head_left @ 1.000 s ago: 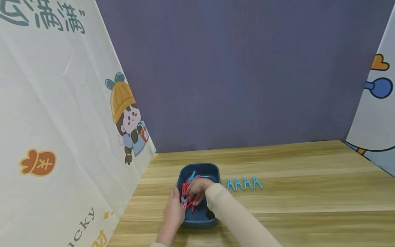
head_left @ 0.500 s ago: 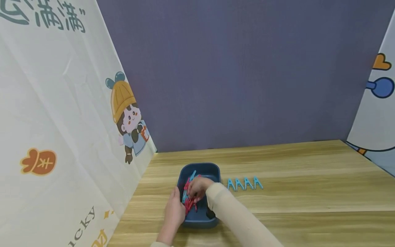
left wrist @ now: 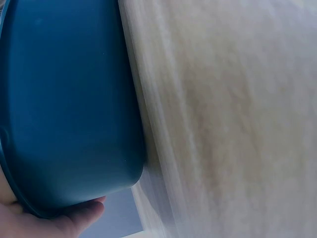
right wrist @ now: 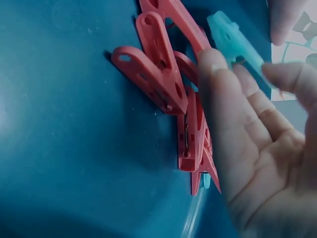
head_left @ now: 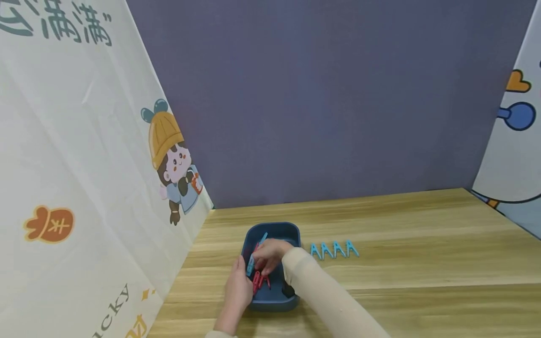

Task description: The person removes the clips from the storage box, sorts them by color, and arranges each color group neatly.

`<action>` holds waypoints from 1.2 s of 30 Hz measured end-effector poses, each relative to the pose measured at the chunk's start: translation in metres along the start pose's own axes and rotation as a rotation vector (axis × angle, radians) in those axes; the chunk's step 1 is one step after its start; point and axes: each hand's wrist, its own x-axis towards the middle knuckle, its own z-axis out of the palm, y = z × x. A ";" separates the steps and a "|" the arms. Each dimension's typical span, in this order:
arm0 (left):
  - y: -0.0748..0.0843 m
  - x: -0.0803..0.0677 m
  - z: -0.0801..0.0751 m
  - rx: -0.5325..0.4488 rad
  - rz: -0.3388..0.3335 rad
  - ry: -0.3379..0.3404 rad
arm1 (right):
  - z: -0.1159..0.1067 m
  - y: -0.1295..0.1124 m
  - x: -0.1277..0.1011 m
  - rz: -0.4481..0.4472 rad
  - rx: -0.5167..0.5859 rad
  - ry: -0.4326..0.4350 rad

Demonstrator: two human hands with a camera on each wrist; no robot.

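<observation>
A dark blue tray (head_left: 274, 305) stands on the table, with red clothespins (head_left: 257, 280) and blue ones along its left side. My left hand (head_left: 238, 287) holds the tray by its left wall; in the left wrist view, fingers (left wrist: 85, 214) curl around the tray's edge. Inside the tray, my right hand (head_left: 270, 254) pinches one end of a blue clothespin (right wrist: 235, 42) between thumb and fingers. Several red clothespins (right wrist: 158, 74) lie in a loose heap beside those fingers. Another blue clothespin (head_left: 264, 237) shows past the right hand, which hides part of the heap.
Several blue clothespins (head_left: 334, 250) stand in a row on the wooden table (head_left: 422, 253), right of the tray. A black object (head_left: 288, 289) shows at the tray's right side, by the sleeve. A purple-grey panel (head_left: 338, 103) rises behind, with a printed white sheet (head_left: 105, 155) at left.
My right fingers have shifted among the clothespins and spread the heap. The blue clothespin at their tips now shows more fully. My left hand stays on the tray; the row outside is unchanged.
</observation>
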 end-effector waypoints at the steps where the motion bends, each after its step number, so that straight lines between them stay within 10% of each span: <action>1: 0.000 0.000 0.000 -0.002 -0.006 -0.006 | -0.001 0.000 0.001 -0.006 0.006 -0.019; 36: 0.005 0.002 -0.001 -0.015 -0.118 -0.080 | -0.022 -0.008 -0.015 -0.143 0.113 0.116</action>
